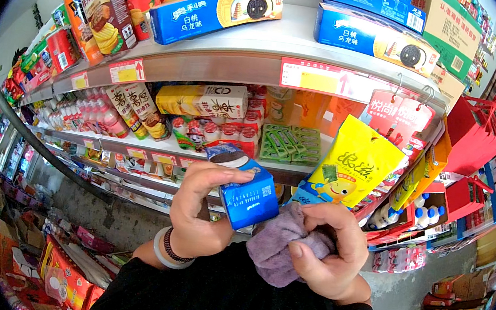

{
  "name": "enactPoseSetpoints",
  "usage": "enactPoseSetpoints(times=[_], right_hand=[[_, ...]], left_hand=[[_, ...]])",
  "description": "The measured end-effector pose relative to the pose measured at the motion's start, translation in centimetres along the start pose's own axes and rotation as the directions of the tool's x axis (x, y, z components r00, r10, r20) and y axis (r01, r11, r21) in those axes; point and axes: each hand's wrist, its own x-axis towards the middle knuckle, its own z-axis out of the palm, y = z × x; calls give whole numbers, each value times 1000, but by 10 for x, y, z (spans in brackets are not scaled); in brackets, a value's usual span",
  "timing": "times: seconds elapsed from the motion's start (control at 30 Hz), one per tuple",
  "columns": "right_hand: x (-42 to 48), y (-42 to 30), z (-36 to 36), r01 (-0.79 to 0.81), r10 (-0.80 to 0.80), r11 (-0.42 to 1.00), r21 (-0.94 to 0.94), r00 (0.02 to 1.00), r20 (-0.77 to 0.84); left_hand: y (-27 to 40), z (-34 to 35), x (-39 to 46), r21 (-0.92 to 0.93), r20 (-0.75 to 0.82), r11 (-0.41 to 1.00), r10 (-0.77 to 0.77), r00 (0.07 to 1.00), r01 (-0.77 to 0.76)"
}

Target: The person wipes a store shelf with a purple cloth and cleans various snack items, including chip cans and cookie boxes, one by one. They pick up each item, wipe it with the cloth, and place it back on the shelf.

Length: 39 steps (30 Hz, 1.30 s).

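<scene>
My left hand [204, 210] grips a blue cookie box [249, 199] in front of the shelves, its printed end turned up towards me. In my right hand [334, 249] a crumpled purple cloth [276, 247] is pinched between thumb and fingers. The cloth lies close against the lower right corner of the box; whether they touch I cannot tell. Just beyond my right hand hangs a yellow snack bag [353, 163] with a cartoon figure on it. Two more blue Oreo boxes, one on the left [214, 14] and one on the right [376, 38], lie on the upper shelf.
The upper shelf [291, 25] also carries upright potato chip boxes [103, 7] on the left. Below it are small drink bottles [100, 111] and a tray of green packs [291, 144]. Red bags [476, 132] hang at the right. Cartons [68, 279] stand on the floor behind my left arm.
</scene>
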Motion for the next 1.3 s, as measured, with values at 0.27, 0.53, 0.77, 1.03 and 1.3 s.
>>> enactPoseSetpoints(times=[0.27, 0.53, 0.77, 1.03, 1.3], right_hand=[[11, 0, -6, 153, -152, 988, -21, 987, 52], [2, 13, -8, 128, -132, 988, -84, 990, -43], [-3, 14, -25, 142, -141, 988, -59, 990, 17], [-19, 12, -44, 115, -118, 992, -54, 992, -38], [-30, 17, -72, 81, -99, 991, -105, 979, -180]], left_hand=[[12, 11, 9, 12, -13, 1000, 1, 1000, -1], [24, -56, 48, 182, -270, 879, 476, 837, -441], [67, -47, 219, 787, 81, 385, 710, 700, -482], [-67, -51, 339, 833, 510, 115, 221, 832, -541], [-46, -29, 360, 941, 294, 257, -289, 911, -222]])
